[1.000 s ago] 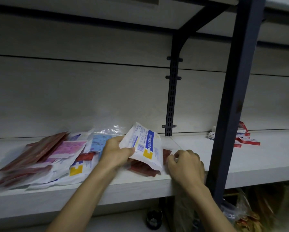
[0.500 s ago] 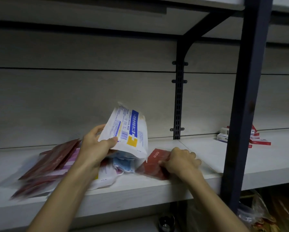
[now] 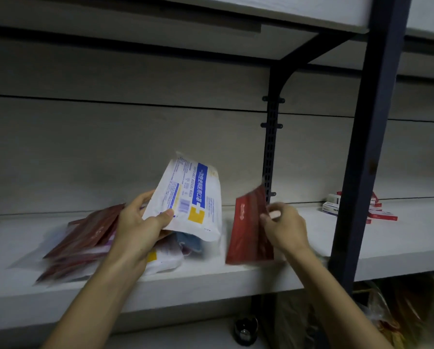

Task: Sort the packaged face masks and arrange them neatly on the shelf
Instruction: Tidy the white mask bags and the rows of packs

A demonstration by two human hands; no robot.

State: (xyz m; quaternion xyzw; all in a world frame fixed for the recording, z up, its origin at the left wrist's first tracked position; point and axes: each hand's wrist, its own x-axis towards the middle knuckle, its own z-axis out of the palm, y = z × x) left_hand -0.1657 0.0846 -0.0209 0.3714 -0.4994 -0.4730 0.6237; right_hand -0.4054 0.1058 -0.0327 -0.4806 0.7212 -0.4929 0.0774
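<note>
White plastic with a blue stripe and a yellow block marks the mask pack (image 3: 194, 200) that your left hand (image 3: 137, 227) grips by its lower left corner, thumb across the front and fingers curled behind. You hold it tilted, lifted off the shelf board (image 3: 236, 278), with its lower edge hanging above the heap of packs (image 3: 85, 245).

Take the dark front post (image 3: 362, 157) as your landmark. Your right hand (image 3: 285, 229) is just left of that post, fingers and thumb pinched on the right edge of a red mask pack (image 3: 249, 230). That pack stands nearly upright, its bottom edge at or just above the board near the front lip; motion blur makes it unclear whether it touches. The white pack sits further left of the post, close beside the red one but apart from it.

Further left again, the heap lies flat on the board: several dark red packs fanned out at the far left, clear wrappers under them, and a pack with blue masks showing beneath the white one.

Right of the post, well apart from your hands, a few small red and white boxes (image 3: 349, 209) rest near the back panel. Behind the red pack, a slotted black upright (image 3: 268, 152) runs up the back panel to a bracket under the upper shelf.
</note>
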